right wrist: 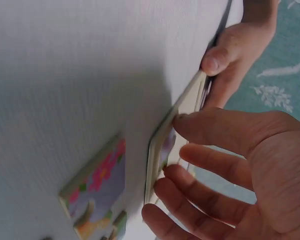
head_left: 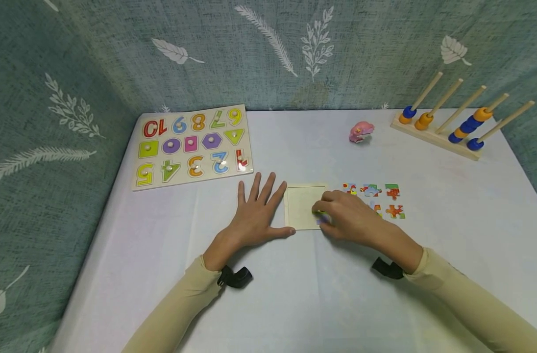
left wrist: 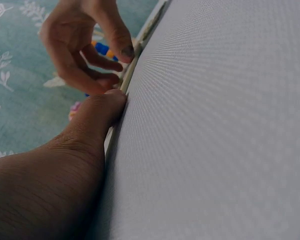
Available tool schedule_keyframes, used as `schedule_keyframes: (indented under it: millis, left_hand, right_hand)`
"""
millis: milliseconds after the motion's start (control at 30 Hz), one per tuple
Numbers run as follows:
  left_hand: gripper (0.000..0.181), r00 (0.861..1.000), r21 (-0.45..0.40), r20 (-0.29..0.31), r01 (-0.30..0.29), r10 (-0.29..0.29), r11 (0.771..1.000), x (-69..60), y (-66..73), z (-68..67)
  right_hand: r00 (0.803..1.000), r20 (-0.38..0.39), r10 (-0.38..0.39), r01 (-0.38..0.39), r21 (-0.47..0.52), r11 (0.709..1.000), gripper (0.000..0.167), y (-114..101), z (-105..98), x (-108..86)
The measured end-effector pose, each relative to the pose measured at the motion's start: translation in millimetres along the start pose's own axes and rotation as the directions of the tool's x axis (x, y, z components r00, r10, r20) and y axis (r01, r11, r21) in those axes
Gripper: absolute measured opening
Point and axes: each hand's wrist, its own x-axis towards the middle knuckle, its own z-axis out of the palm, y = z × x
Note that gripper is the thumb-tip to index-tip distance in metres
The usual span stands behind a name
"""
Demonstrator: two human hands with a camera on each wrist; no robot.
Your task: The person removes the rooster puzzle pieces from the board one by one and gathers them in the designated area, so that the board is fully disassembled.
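Observation:
A shallow wooden puzzle tray (head_left: 301,207) lies on the table between the two hands. Spread flat at its left side, the left hand (head_left: 257,215) touches the tray's edge with its thumb, also seen in the right wrist view. Over the tray's right part, the right hand (head_left: 353,216) pinches a small jigsaw piece (head_left: 323,218), blurred and partly hidden by the fingers. The right wrist view shows a purple-and-green part of this piece (right wrist: 167,146) by the thumb, at the tray's inner border. Several loose jigsaw pieces (head_left: 392,191) lie to the right, some covered by the right hand.
A wooden number-and-shape peg board (head_left: 193,179) lies at the back left. Behind the loose pieces sits a pink toy animal head (head_left: 361,131). At the back right stands a peg stand (head_left: 436,140) with blue and orange beads. Patterned green cloth (head_left: 224,59) hangs behind the table.

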Motion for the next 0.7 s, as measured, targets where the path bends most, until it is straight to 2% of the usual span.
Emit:
schedule_keyframes:
  millis: [700]
  left_hand:
    - [0.112, 1.000, 0.020, 0.008, 0.006, -0.007, 1.000, 0.6, 0.7, -0.6]
  right_hand:
    - [1.000, -0.009, 0.018, -0.018, -0.037, 0.999, 0.020, -6.6, 0.2, 2.5]
